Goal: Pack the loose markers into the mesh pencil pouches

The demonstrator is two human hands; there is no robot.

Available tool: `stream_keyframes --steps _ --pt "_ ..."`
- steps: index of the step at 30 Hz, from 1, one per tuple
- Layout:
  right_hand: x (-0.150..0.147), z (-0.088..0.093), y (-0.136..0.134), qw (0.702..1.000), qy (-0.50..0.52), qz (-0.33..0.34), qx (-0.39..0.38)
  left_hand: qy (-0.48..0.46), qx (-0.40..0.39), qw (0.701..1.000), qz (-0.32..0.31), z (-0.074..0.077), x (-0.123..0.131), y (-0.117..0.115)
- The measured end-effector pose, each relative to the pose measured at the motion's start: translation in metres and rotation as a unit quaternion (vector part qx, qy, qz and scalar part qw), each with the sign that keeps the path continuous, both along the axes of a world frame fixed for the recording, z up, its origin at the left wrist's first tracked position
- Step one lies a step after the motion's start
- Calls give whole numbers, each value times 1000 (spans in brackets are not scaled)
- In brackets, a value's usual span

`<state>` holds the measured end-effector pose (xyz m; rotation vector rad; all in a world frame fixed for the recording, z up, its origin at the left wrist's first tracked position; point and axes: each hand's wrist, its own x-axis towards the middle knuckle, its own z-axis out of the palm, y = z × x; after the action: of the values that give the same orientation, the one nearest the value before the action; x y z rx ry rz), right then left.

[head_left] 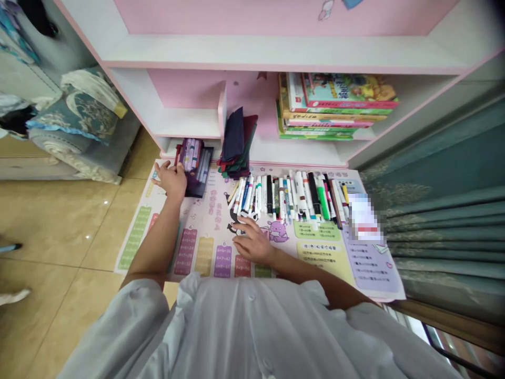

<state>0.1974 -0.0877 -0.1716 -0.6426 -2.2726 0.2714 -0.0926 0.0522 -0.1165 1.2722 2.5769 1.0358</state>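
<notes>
My left hand (172, 180) is at the left side of the desk, fingers apart, with its thumb side against a bundle of purple-toned markers (192, 153) in dark purple bags. Whether it presses on the bundle I cannot tell. Lying palm down on the printed desk mat (205, 210), my right hand (253, 242) has its fingers spread and holds nothing. Just beyond it, a long row of markers and pens (290, 196) lies side by side, mostly white with some black and green ones. A stack of dark drawstring-like bags (236, 145) leans between the bundle and the row.
A pink and white shelf (252, 55) rises behind the desk, with stacked books (335, 105) at its right. A blurred-out phone-like object (365, 218) lies on the mat's right. Blue-green curtains (442, 205) hang at the right; a fabric-covered seat (79, 121) stands left.
</notes>
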Motion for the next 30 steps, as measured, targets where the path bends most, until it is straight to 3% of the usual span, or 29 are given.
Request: stream_keyframes --steps 9,18,24,30 --pt "1 -4 2 1000 1 5 -19 40 -20 999 27 -10 6 1" --pt "1 -5 3 999 -1 11 -30 52 -14 998 16 -8 8 -2" --pt "3 -3 4 999 -1 16 -35 58 30 998 -23 14 29 3" --pt "3 0 4 1000 9 15 -24 66 -13 985 -161 48 80 29"
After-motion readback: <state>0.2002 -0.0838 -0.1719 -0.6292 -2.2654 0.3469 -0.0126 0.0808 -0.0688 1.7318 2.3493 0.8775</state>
